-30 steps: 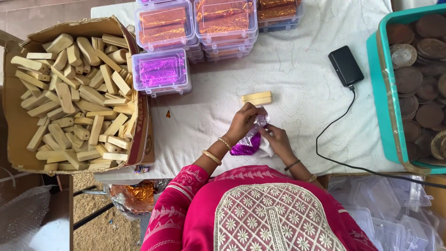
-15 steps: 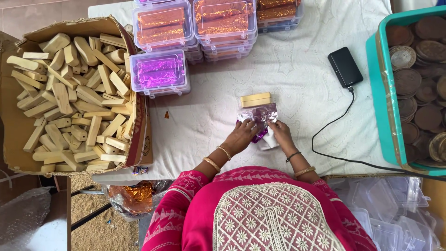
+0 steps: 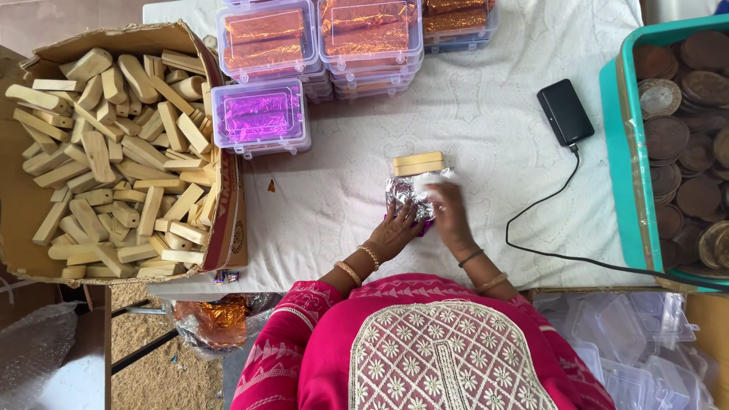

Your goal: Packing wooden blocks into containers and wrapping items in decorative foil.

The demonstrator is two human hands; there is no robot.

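A crinkled sheet of foil [image 3: 406, 194], silver on the face that shows with a sliver of purple at its lower edge, lies on the white embossed tablecloth [image 3: 486, 121] right in front of me, its far edge touching a pale, smooth rectangular wooden block [image 3: 418, 163]. My left hand [image 3: 396, 230] rests at the near left corner of the foil, fingers loosely spread and pressing down on it rather than closed around anything. My right hand [image 3: 448, 212] lies flat over the foil's right side, fingers together and stretched forward toward the block; it is a little blurred, so I cannot tell whether anything is pinched beneath it. To my left an open cardboard box [image 3: 220, 220] is heaped with many more wooden blocks [image 3: 114, 159], blunt-ended and of uneven lengths. Beyond the foil stand clear plastic boxes with snap lids: one holding shiny purple-wrapped pieces [image 3: 260, 115], and stacks behind it holding orange-wrapped ones [image 3: 319, 38]. A flat black device [image 3: 565, 111] with a thin black cable [image 3: 524, 228] sits well to the right, near a teal tray [image 3: 619, 152] filled with round brown discs [image 3: 691, 152]. Clear empty plastic boxes [image 3: 638, 342] lie below the table's right edge.
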